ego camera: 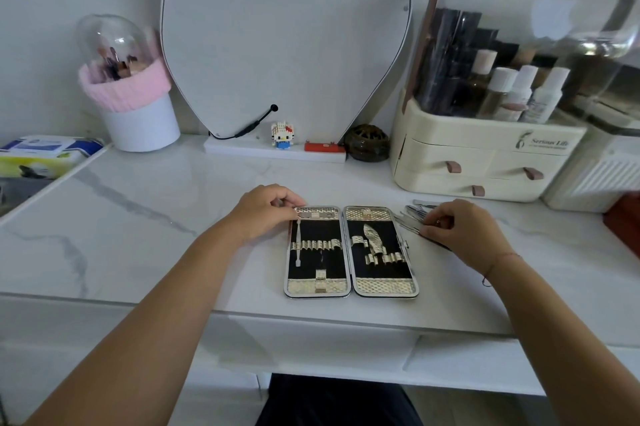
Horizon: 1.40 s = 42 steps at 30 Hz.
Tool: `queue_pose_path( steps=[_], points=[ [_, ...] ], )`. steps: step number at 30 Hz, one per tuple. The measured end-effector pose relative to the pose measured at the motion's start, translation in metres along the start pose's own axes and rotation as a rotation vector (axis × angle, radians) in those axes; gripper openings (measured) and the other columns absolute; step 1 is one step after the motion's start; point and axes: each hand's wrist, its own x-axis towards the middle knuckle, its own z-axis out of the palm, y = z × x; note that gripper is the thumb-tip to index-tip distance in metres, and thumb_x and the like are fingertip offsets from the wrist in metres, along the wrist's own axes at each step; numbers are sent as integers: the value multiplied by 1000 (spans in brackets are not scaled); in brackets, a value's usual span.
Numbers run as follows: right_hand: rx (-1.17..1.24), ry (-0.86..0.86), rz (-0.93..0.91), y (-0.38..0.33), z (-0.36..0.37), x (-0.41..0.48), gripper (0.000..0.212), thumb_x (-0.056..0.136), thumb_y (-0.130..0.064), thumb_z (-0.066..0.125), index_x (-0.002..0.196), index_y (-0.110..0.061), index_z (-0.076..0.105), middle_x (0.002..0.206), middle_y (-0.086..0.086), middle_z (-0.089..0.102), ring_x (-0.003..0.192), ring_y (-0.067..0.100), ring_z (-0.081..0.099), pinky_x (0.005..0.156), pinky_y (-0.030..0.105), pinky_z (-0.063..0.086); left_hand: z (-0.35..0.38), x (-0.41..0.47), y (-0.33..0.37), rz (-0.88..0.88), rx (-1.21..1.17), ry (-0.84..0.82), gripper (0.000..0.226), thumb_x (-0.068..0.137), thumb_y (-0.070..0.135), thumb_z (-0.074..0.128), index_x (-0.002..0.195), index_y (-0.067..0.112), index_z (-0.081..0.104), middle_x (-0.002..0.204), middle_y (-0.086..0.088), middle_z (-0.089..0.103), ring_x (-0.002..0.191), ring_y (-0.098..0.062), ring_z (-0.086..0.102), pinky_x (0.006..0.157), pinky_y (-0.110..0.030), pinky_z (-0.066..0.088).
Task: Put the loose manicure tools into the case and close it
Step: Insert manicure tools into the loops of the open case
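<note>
Case [350,252] open flat, black lining, gold mesh ends, one slim tool [298,242] inside

Loose tools [414,216] lie right of open case [350,252].

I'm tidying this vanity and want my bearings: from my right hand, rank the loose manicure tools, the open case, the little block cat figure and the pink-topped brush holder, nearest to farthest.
From the right hand:
1. Loose manicure tools, under its fingers, right of the case.
2. Open case, just to its left.
3. Block cat figure, back centre, by the mirror.
4. Pink-topped brush holder, far back left.
</note>
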Motion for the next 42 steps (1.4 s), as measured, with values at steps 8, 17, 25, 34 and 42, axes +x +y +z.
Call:
queue_pose_path(
  steps=[8,17,25,34,42],
  points=[
    [27,26,71,0,4,3,7,78,-20,70,71,-19,70,72,1,66,68,13,57,60,25,43,0,1,-2,4,17,-17,31,76,10,69,82,40,68,84,9,59,74,-8,49,78,-26,40],
    [-67,60,113,-7,5,1,15,81,-21,66,67,-19,64,65,-4,59,71,18,55,63,28,45,-1,1,-4,14,20,-18,30,74,14,73,84,42,69,87,9,59,78,-8,49,80,-24,40],
    [-231,9,83,-7,8,5,21,89,-21,51,72,-13,62,81,5,61,76,25,56,77,35,43,-1,1,-3,10,14,8,30,75,14,73,80,43,67,83,10,58,77,-9,50,81,-27,41],
    [273,-54,64,-30,3,-3,29,92,-19,51,70,-3,60,58,3,52,55,16,43,54,23,37,-1,-5,2,-2,-123,114,12,84,22,67,86,33,69,78,12,58,74,-5,51,75,-20,40],
    [971,-426,71,-105,32,4,25,95,-15,48,74,-5,58,57,1,50,51,9,41,54,18,37,-1,-17,48,53,-405,79,28,84,42,61,96,19,71,91,5,73,85,-6,65,81,-23,48]
  ],
)
